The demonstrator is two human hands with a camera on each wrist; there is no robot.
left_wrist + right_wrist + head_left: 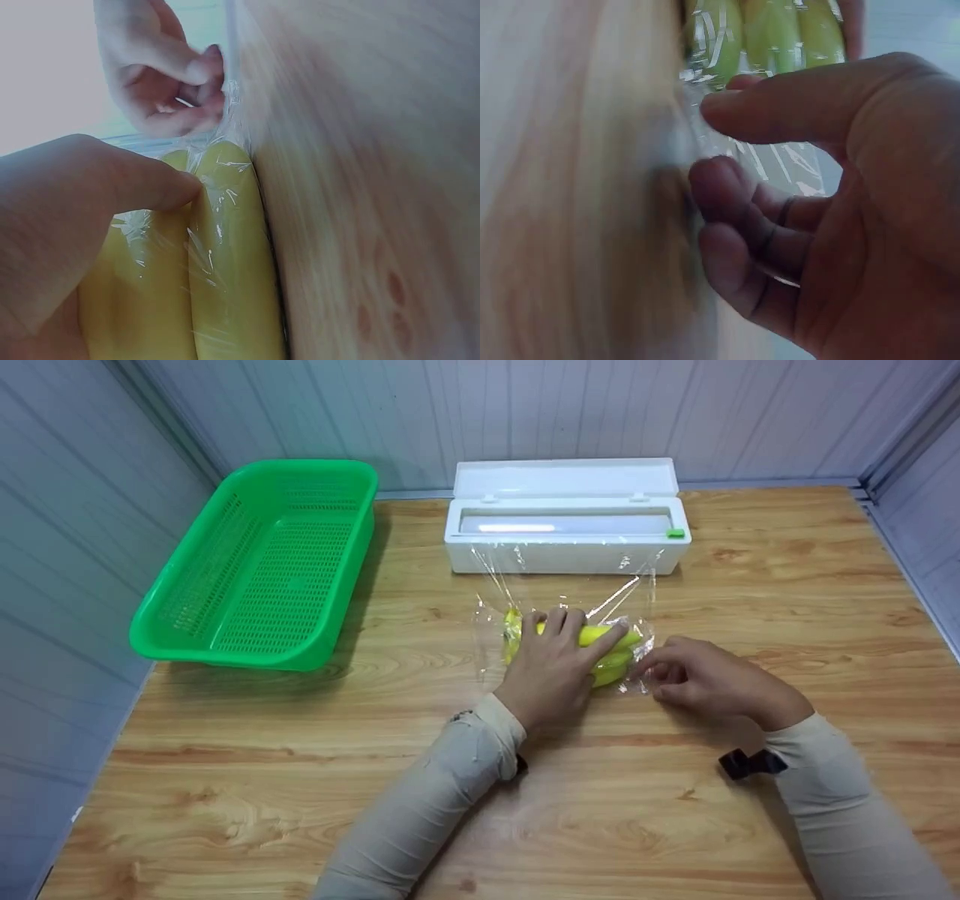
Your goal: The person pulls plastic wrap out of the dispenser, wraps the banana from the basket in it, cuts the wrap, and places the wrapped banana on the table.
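A bunch of yellow bananas (616, 658) lies on the table under clear cling film (570, 589), which wrinkles tightly over the fruit. My left hand (551, 664) holds the bunch from above, fingers over its far side and thumb along the near side. In the left wrist view, the left thumb (161, 184) presses on the film between two bananas (232, 255). At the bunch's right end, my right hand (701, 679) pinches the loose film edge, its other fingers curled. The right wrist view has the film (780, 161) passing behind the right thumb (780, 109).
Behind the bananas stands a white cling film dispenser box (566, 556), lid up, with a green slider (676, 533) at its right; film stretches from it to the fruit. A green perforated basket (322, 649) sits at the left. Panel walls border the wooden table (300, 780).
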